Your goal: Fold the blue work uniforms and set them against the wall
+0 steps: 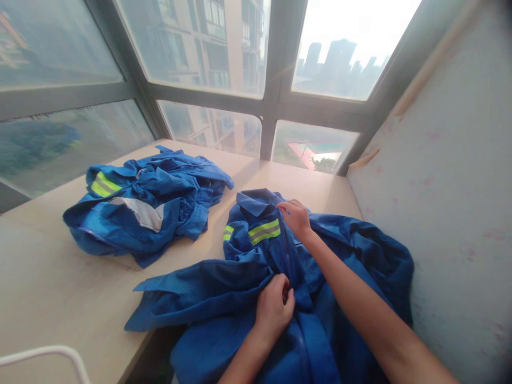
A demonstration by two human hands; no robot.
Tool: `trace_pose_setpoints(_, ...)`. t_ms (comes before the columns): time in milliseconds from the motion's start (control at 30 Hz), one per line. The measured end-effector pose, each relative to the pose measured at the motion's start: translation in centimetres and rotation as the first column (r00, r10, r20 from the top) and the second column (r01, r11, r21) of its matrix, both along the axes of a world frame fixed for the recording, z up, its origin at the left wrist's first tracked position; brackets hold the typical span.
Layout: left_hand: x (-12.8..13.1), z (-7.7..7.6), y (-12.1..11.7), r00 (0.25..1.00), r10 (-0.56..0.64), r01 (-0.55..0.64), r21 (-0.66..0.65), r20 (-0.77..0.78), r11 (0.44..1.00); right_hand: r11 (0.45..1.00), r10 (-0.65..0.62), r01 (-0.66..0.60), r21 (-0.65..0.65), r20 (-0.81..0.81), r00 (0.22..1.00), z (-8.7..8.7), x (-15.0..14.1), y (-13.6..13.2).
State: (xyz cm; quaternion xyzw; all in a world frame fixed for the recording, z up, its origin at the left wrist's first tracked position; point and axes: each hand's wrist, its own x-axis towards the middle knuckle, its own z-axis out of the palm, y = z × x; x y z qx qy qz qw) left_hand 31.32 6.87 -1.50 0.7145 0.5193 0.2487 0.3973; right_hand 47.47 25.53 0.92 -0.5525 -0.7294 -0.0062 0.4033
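Note:
A blue work jacket with yellow-and-grey reflective strips lies spread over the table's front edge, its collar toward the window and one sleeve stretched left. My right hand pinches the jacket's front edge just below the collar. Lower down, my left hand is closed on the front opening near the middle, fingers curled into the cloth. A zipper line seems to run between the two hands, though its slider cannot be made out.
A second blue garment with a reflective strip and a pale lining patch lies crumpled at the left on the wooden table. Grey-framed windows stand behind. A wall bounds the right side. A white curved tube shows at lower left.

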Motion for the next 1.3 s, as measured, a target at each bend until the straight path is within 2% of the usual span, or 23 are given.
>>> trace_pose_setpoints(100, -0.1, 0.1, 0.0, 1.0, -0.008, 0.008, -0.006, -0.006, 1.0, 0.997, 0.016, -0.021, -0.068, -0.075, 0.997, -0.6, -0.1, 0.5)
trace_pose_setpoints(200, -0.2, 0.4, 0.1, 1.0, -0.016, 0.016, -0.016, -0.015, 1.0, 0.977, 0.035, -0.08, -0.198, -0.222, 0.974, -1.8, 0.5, 0.5)
trace_pose_setpoints(267, -0.4, 0.7, 0.2, 0.999, -0.025, 0.023, -0.034, -0.036, 0.999, 0.959, -0.049, -0.025, -0.281, -0.251, 0.967, -2.2, 1.4, 0.6)
trace_pose_setpoints(333, -0.6, 1.1, 0.1, 0.995, -0.046, 0.043, -0.038, -0.084, 0.998, 0.932, -0.156, 0.087, -0.352, -0.172, 0.973, -2.1, 2.4, 1.0)
trace_pose_setpoints(433, -0.6, 2.8, -0.4, 0.964, -0.109, 0.118, 0.024, -0.242, 0.993, 0.893, -0.196, 0.16, -0.421, -0.042, 0.98, -1.3, 3.5, 2.3)
trace_pose_setpoints(533, -0.7, 6.0, 0.2, 0.904, -0.178, 0.229, 0.088, -0.39, 0.969, 0.874, -0.137, 0.126, -0.47, 0.012, 0.991, -0.2, 3.3, 4.6)
trace_pose_setpoints(600, -1.0, 8.4, 2.5, 0.901, -0.169, 0.244, 0.144, -0.399, 0.959, 0.856, -0.094, 0.107, -0.506, 0.05, 0.994, 0.3, 2.7, 6.5)
trace_pose_setpoints(633, -1.4, 9.4, 4.4, 0.913, -0.124, 0.21, 0.185, -0.388, 0.96, 0.846, -0.076, 0.1, -0.524, 0.068, 0.995, 0.5, 2.3, 7.5)
trace_pose_setpoints(700, -2.7, 10.6, 9.5, 0.925, 0.022, 0.084, 0.263, -0.378, 0.961, 0.824, -0.045, 0.094, -0.559, 0.1, 0.994, 0.7, 1.8, 9.4)
trace_pose_setpoints(733, -3.5, 10.7, 12.4, 0.91, 0.119, 0.001, 0.287, -0.397, 0.958, 0.811, -0.033, 0.094, -0.577, 0.116, 0.993, 0.7, 1.6, 10.3)
trace_pose_setpoints(800, -5.4, 9.7, 18.0, 0.853, 0.246, -0.122, 0.282, -0.46, 0.952, 0.784, -0.013, 0.102, -0.612, 0.147, 0.989, 0.5, 1.8, 11.7)
trace_pose_setpoints(867, -6.9, 7.8, 22.6, 0.798, 0.258, -0.164, 0.215, -0.545, 0.963, 0.761, -0.01, 0.121, -0.637, 0.174, 0.985, -0.1, 2.5, 12.6)
trace_pose_setpoints(933, -7.7, 5.6, 25.4, 0.774, 0.227, -0.159, 0.166, -0.592, 0.973, 0.751, -0.022, 0.143, -0.644, 0.192, 0.981, -1.0, 3.4, 13.1)
trace_pose_setpoints(1033, -7.3, 3.0, 26.7, 0.777, 0.15, -0.084, 0.135, -0.611, 0.987, 0.758, -0.049, 0.168, -0.63, 0.202, 0.978, -2.7, 4.8, 13.3)
trace_pose_setpoints(1167, -6.5, 1.2, 26.8, 0.778, 0.125, -0.051, 0.136, -0.615, 0.989, 0.758, -0.085, 0.187, -0.625, 0.19, 0.978, -4.2, 5.9, 13.1)
trace_pose_setpoints(1233, -6.8, 0.8, 27.0, 0.772, 0.139, -0.064, 0.141, -0.62, 0.988, 0.753, -0.092, 0.182, -0.633, 0.173, 0.981, -4.0, 6.5, 12.9)
trace_pose_setpoints(1300, -7.6, 0.8, 27.4, 0.768, 0.149, -0.075, 0.144, -0.623, 0.987, 0.755, -0.094, 0.175, -0.632, 0.16, 0.983, -3.0, 7.5, 12.7)
